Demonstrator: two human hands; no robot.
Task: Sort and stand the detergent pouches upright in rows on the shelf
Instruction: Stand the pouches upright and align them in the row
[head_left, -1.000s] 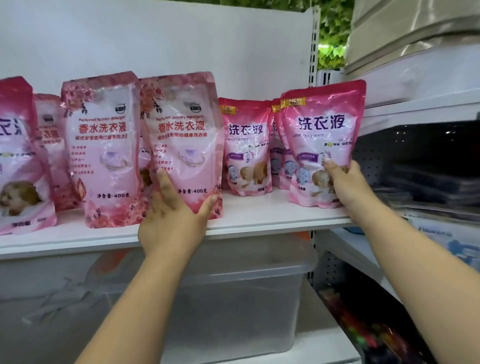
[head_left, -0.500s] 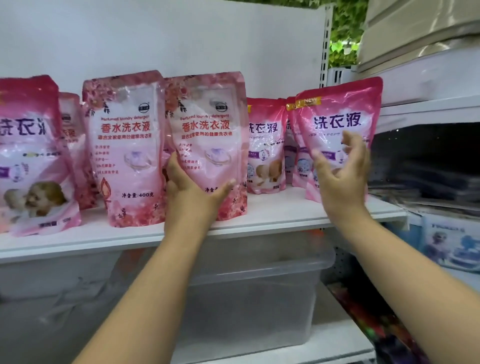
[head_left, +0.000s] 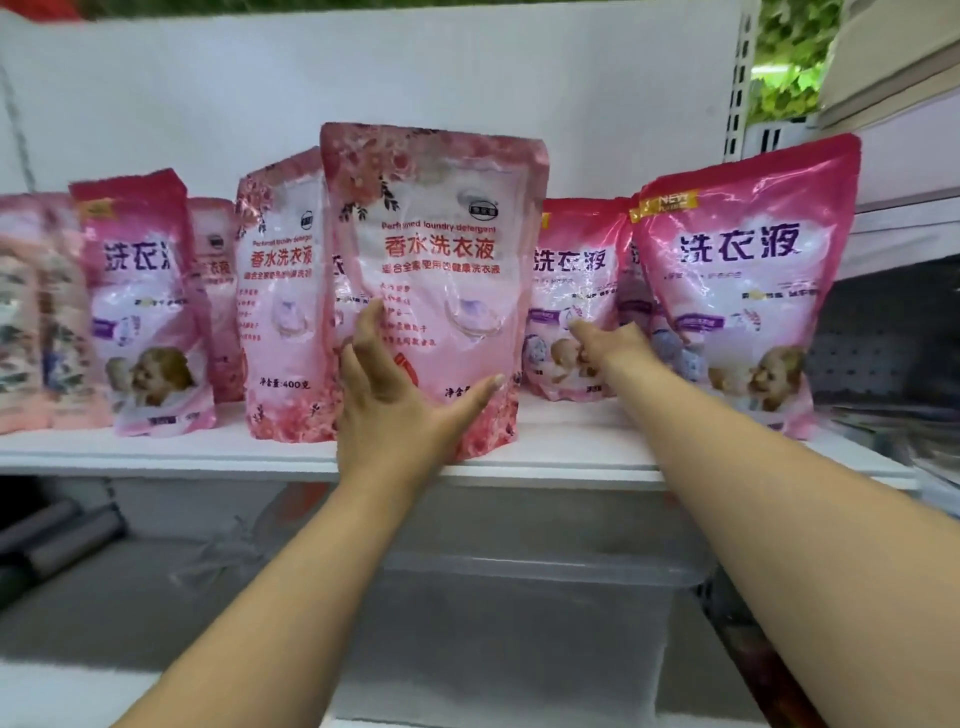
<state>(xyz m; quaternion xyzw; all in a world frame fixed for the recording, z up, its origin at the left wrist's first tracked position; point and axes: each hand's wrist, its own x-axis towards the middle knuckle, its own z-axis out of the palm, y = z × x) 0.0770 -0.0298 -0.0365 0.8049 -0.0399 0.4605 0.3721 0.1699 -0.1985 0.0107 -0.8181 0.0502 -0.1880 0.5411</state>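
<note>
1. I have the floral pouch (head_left: 436, 280) standing at the front edge of the shelf (head_left: 582, 457), near its middle. My left hand (head_left: 395, 410) cups its lower left corner, fingers up the front face and thumb spread along the base, so I read it as holding the pouch, not just touching it.
2. My right hand (head_left: 608, 345) reaches past the floral pouch's right side to the dark pink pouch (head_left: 571, 291) behind it. The fingers look curled at that pouch's front, but I cannot tell whether they pinch it or only rest there.
3. To do this step well, I would keep the floral pouch's base flat and its face square to the edge, then slide it back beside its twin (head_left: 280, 301), which stands just left and behind.
4. The soft film will likely sag if I let go early, so I would settle it before letting go.
5. The big pink pouch (head_left: 737, 280) stands well right of the floral pouch, upright.
6. Hard to read: pouches behind the floral one are mostly hidden, those far left are blurred, and a clear bin (head_left: 545, 597) below the shelf is only dimly seen.
</note>
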